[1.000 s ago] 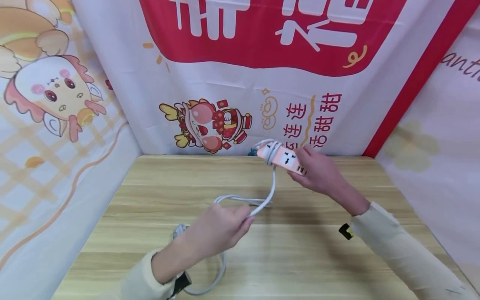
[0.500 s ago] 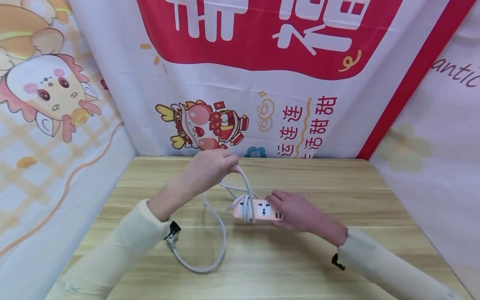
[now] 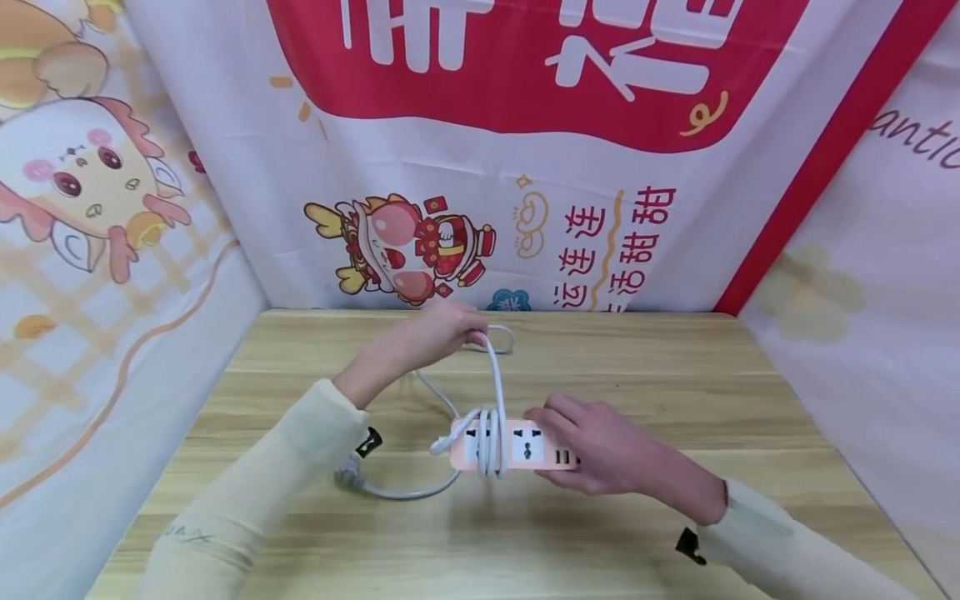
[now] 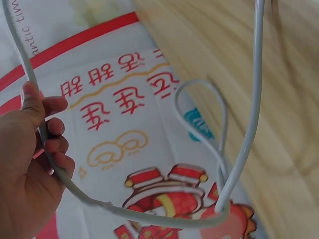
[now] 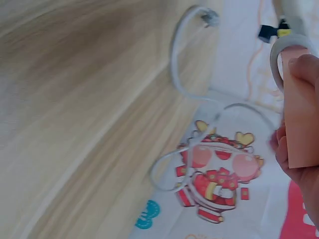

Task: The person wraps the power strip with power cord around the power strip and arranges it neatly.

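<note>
My right hand [image 3: 600, 446] grips the right end of a pink power strip [image 3: 459, 446] with white sockets and USB ports. Several turns of its white cord [image 3: 492, 454] wrap around the strip's left half. Above and left of the strip, my left hand [image 3: 442, 333] holds the cord, which runs taut down to the wraps. In the left wrist view the fingers [image 4: 56, 144] curl around the cord [image 4: 149, 219], and a loose loop dangles beyond. The right wrist view shows the strip's plain pink underside [image 5: 301, 119] in the right hand. A grey plug [image 3: 348, 473] ends the cord's slack at left.
The wooden table [image 3: 637, 358] meets a printed cloth backdrop [image 3: 465, 158] at its far edge. Similar cloth panels rise along the left side [image 3: 187, 250] and the right side [image 3: 900, 333].
The strip came down and left from its raised, tilted position and now lies level before me. My left hand moved from the near side to beyond the strip, carrying cord. More turns show around the strip.
</note>
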The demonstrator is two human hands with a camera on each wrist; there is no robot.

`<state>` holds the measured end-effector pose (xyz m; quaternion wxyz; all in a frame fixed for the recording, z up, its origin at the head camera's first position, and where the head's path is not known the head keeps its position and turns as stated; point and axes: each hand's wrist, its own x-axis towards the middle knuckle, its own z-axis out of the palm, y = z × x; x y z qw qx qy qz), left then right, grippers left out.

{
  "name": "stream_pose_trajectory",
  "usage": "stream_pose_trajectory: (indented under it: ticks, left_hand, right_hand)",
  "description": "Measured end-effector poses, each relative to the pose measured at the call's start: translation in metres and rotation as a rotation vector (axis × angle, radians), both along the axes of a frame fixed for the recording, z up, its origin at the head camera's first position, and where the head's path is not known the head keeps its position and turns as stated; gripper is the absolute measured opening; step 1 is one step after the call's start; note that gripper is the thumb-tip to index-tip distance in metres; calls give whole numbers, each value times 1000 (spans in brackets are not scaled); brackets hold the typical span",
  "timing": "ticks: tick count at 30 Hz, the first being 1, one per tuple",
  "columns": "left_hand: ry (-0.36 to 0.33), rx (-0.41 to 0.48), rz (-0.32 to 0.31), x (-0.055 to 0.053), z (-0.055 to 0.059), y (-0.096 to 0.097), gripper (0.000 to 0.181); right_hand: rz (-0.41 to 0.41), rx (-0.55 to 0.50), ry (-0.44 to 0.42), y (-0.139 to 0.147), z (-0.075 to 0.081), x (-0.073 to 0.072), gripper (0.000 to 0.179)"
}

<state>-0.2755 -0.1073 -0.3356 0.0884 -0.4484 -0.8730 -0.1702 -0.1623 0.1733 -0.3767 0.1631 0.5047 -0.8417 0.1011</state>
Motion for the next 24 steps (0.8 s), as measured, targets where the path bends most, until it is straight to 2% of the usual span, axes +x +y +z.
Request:
stream_pose_trajectory:
  ticks: [3, 6, 8, 9, 14, 20, 24]
  left_hand:
    - [-59, 37, -11, -3, -11, 3, 14]
    - [-115, 74, 34, -2, -23, 1, 15]
    - [-146, 90, 66, 1, -31, 2, 13]
    - [-182, 101, 86, 3, -35, 3, 13]
    - [-279, 153, 90, 24, -51, 19, 13]
    - [-310, 212, 81, 53, -60, 37, 18]
    - [-431, 274, 62, 75, -65, 42, 22]
  right_hand:
    - [10, -51, 24, 3, 9, -1, 60]
    - [-37, -103, -21, 8, 20, -5, 59]
    - [-73, -139, -65, 12, 28, -10, 58]
    - [-88, -157, -80, 15, 31, -12, 58]
    - [-139, -237, -76, 23, 47, -29, 57]
    - [-195, -295, -57, 28, 57, -55, 58]
    - [-238, -331, -36, 30, 61, -74, 56]
